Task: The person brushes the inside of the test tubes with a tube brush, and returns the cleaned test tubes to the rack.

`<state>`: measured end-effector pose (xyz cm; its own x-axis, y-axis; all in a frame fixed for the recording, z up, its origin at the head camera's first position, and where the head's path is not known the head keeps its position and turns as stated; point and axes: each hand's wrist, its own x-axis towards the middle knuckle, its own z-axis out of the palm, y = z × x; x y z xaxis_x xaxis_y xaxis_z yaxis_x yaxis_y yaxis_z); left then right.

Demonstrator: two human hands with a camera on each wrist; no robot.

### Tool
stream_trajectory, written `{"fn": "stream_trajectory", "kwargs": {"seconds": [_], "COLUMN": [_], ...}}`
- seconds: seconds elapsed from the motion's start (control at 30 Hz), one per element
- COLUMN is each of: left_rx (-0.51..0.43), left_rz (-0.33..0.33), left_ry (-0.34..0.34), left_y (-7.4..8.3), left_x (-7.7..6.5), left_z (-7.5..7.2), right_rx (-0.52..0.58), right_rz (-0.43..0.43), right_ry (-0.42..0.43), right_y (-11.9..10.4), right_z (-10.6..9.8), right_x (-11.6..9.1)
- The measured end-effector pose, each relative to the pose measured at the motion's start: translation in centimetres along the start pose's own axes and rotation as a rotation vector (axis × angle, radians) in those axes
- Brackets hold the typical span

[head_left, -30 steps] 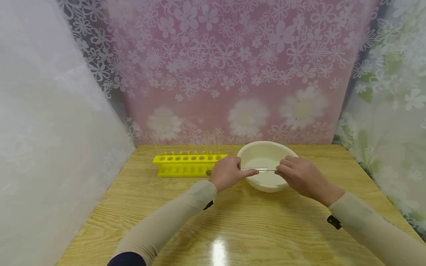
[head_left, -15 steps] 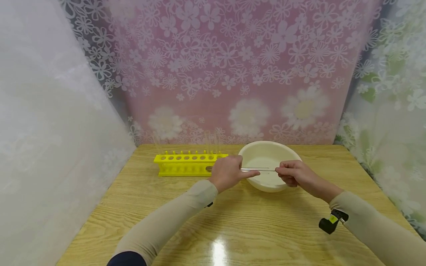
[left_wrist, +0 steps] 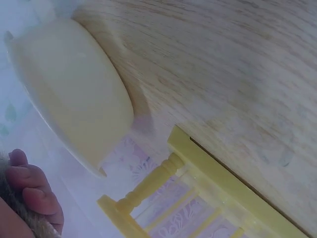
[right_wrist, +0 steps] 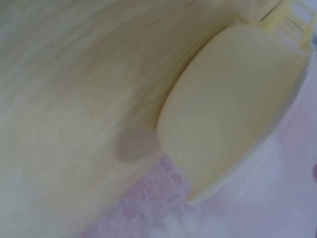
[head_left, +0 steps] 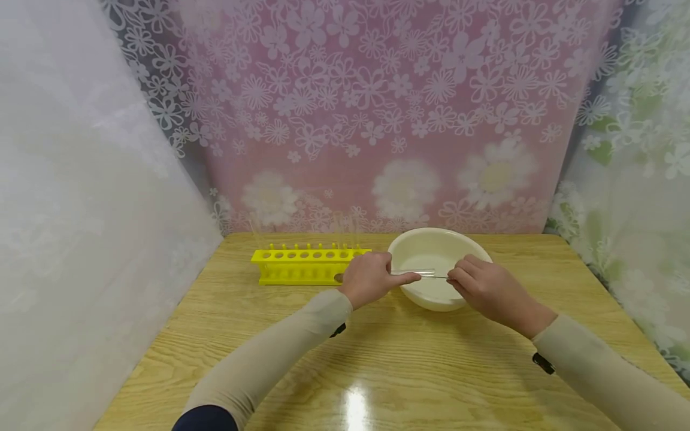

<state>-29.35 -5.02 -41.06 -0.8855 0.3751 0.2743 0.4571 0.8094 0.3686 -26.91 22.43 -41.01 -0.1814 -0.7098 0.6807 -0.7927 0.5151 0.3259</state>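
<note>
My left hand (head_left: 369, 278) grips a clear glass test tube (head_left: 428, 272), held level over the near side of the cream basin (head_left: 438, 303), its thumb stretched along the glass. Out of the tube's right end runs the thin wire handle of a test tube brush (head_left: 441, 277). My right hand (head_left: 495, 293) pinches that wire with its fingertips. Left of the left hand shows the tube's dark, round end (head_left: 338, 278). In the left wrist view, grey-brown bristles (left_wrist: 35, 222) lie beneath the curled fingers (left_wrist: 39, 200). The right hand's grip is out of the right wrist view.
A yellow test tube rack (head_left: 302, 257) stands left of the basin, with several clear tubes (head_left: 338, 233) upright in it. Both stand on a wood-grain table (head_left: 420, 371). A pink flowered curtain (head_left: 377, 120) hangs behind, with pale sheets at both sides.
My right hand rolls at the wrist, palm turned up half a second ago and back down now, still pinching the wire. The left hand holds the tube almost still.
</note>
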Motion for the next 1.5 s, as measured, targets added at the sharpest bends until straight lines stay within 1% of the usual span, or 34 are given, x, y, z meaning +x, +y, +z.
{"fn": "stream_trajectory", "kwargs": {"seconds": [0.07, 0.13, 0.2, 0.23, 0.27, 0.3, 0.37, 0.43, 0.53, 0.6, 0.67, 0.7, 0.73, 0.77, 0.8, 0.83, 0.87, 0.93, 1.03, 1.07, 1.13, 1.2, 1.27, 1.3, 1.37, 1.43, 1.47, 1.5], "left_rx": [0.001, 0.009, 0.026, 0.036, 0.046, 0.056, 0.076, 0.091, 0.109, 0.126, 0.137, 0.144, 0.147, 0.144, 0.136, 0.125, 0.115, 0.09, 0.056, 0.045, 0.022, 0.004, -0.009, -0.01, -0.002, 0.013, 0.019, 0.028], "left_rz": [-0.004, -0.005, 0.0, 0.005, 0.01, 0.019, 0.037, 0.056, 0.077, 0.093, 0.105, 0.113, 0.118, 0.116, 0.112, 0.105, 0.094, 0.065, 0.023, 0.015, 0.003, 0.001, -0.001, -0.003, -0.006, -0.008, -0.008, -0.006], "left_ry": [-0.007, -0.005, 0.006, 0.015, 0.025, 0.038, 0.063, 0.081, 0.091, 0.095, 0.101, 0.106, 0.107, 0.107, 0.103, 0.095, 0.085, 0.062, 0.034, 0.028, 0.014, 0.001, -0.013, -0.019, -0.018, -0.007, 0.002, 0.01], "left_y": [0.0, 0.0, 0.0, 0.0, 0.0, 0.0, -0.1, 0.0, 0.2, 0.3, 0.4, 0.4, 0.4, 0.4, 0.4, 0.4, 0.3, 0.2, 0.1, 0.0, 0.0, 0.1, 0.1, 0.1, 0.2, 0.2, 0.3, 0.3], "left_x": [0.0, 0.0, 0.0, 0.0, -0.1, -0.1, -0.2, -0.3, -0.4, -0.4, -0.5, -0.4, -0.4, -0.4, -0.3, -0.3, -0.3, -0.3, -0.1, -0.1, 0.0, 0.0, 0.0, -0.1, -0.2, -0.2, -0.2, -0.3], "left_z": [0.1, 0.1, 0.2, 0.2, 0.2, 0.2, 0.1, 0.1, 0.1, 0.1, 0.1, 0.1, 0.1, 0.1, 0.1, 0.0, 0.0, -0.1, -0.1, -0.1, -0.1, -0.1, -0.1, -0.1, -0.1, -0.1, -0.1, -0.1], "right_rx": [-0.019, -0.012, 0.031, 0.064, 0.121, 0.187, 0.349, 0.534, 0.81, 0.984, 1.111, 1.141, 1.14, 1.11, 1.053, 0.968, 0.87, 0.635, 0.299, 0.218, 0.104, 0.055, 0.046, 0.05, 0.083, 0.172, 0.232, 0.306], "right_rz": [-0.046, -0.044, -0.002, 0.036, 0.087, 0.149, 0.302, 0.493, 0.794, 0.98, 1.12, 1.158, 1.179, 1.17, 1.131, 1.068, 0.985, 0.786, 0.46, 0.37, 0.224, 0.132, 0.077, 0.063, 0.08, 0.155, 0.213, 0.287], "right_ry": [0.001, -0.023, -0.05, -0.066, -0.084, -0.101, -0.14, -0.186, -0.27, -0.32, -0.353, -0.362, -0.364, -0.363, -0.356, -0.344, -0.323, -0.26, -0.128, -0.087, -0.013, 0.027, 0.049, 0.051, 0.027, -0.023, -0.054, -0.09], "right_y": [0.0, 0.1, 0.0, 0.0, -0.1, -0.1, -0.3, -0.5, -0.6, -0.5, -0.4, -0.4, -0.4, -0.4, -0.4, -0.5, -0.5, -0.7, -0.8, -0.7, -0.6, -0.5, -0.4, -0.3, -0.3, -0.3, -0.3, -0.4], "right_z": [-0.1, -0.2, -0.3, -0.4, -0.4, -0.5, -0.6, -0.7, -0.9, -1.0, -1.1, -1.1, -1.0, -1.0, -1.0, -0.9, -0.8, -0.6, -0.1, 0.0, 0.2, 0.3, 0.3, 0.2, 0.1, -0.1, -0.2, -0.3], "right_x": [0.0, -0.1, -0.1, -0.2, -0.2, -0.2, -0.2, 0.0, 0.4, 0.7, 1.1, 1.2, 1.2, 1.2, 1.1, 0.9, 0.8, 0.4, 0.0, 0.0, -0.1, -0.1, -0.1, -0.1, -0.2, -0.2, -0.2, -0.2]}}
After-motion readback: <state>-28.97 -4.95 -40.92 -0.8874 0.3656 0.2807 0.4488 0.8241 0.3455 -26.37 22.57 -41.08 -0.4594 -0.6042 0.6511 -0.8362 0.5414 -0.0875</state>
